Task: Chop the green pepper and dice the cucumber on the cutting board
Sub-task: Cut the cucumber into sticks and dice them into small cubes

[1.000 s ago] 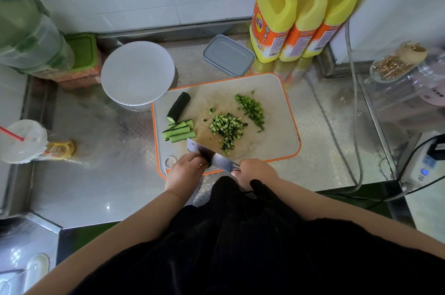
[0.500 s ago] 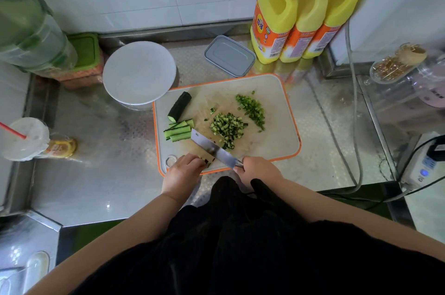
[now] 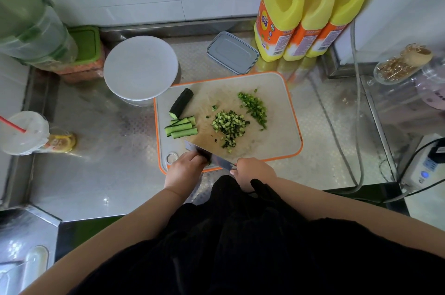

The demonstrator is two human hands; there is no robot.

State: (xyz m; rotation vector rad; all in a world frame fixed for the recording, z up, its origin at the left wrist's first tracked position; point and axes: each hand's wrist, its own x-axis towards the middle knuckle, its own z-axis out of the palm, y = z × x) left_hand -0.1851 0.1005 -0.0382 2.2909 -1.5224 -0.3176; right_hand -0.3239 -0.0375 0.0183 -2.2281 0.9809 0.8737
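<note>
An orange-rimmed cutting board [image 3: 277, 102] lies on the steel counter. On it are a pile of diced cucumber [image 3: 228, 127], a row of chopped green pepper [image 3: 254, 108], several cucumber strips [image 3: 181, 128] and a dark uncut cucumber piece [image 3: 181, 103]. My right hand [image 3: 255, 172] grips the handle of a cleaver [image 3: 209, 155], whose blade lies at the board's near edge. My left hand [image 3: 184, 169] sits with curled fingers against the blade's left side, over cucumber that it mostly hides.
A white round lid or bowl [image 3: 140, 68] stands left of the board, a grey lidded box [image 3: 232, 52] behind it. Three yellow bottles [image 3: 308, 13] line the back wall. A drink cup with a red straw [image 3: 22, 132] sits far left; cables and a power strip [image 3: 423, 169] lie right.
The cleaver has come back down toward the board's near edge beside my left hand, after being lifted and angled further onto the board half a second ago. The piles have not moved.
</note>
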